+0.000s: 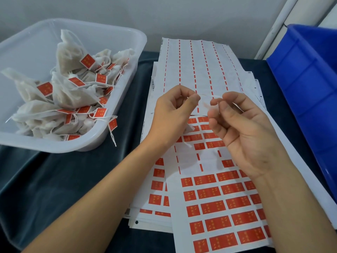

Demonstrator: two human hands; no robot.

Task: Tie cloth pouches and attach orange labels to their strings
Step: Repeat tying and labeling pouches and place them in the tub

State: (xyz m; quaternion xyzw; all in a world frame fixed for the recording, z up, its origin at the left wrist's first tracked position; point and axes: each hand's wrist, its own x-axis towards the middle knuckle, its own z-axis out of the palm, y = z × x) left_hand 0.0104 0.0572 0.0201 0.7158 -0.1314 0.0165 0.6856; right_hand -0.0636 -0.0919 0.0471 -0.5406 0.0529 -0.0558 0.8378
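Observation:
Both my hands are raised over the sheets of orange labels (221, 207). My left hand (173, 112) has its fingers curled, pinching a thin white string (207, 95) between thumb and forefinger. My right hand (242, 128) pinches the other end of that string with its fingertips, palm turned towards me. A small white pouch (188, 127) shows only in part below my left hand, mostly hidden by it. The string runs slack between the two hands.
A clear plastic tub (125, 99) at the left holds several tied pouches with orange labels (73, 84). A blue crate (310, 84) stands at the right edge. Used label sheets (197, 66) lie behind the hands on a dark cloth (63, 179).

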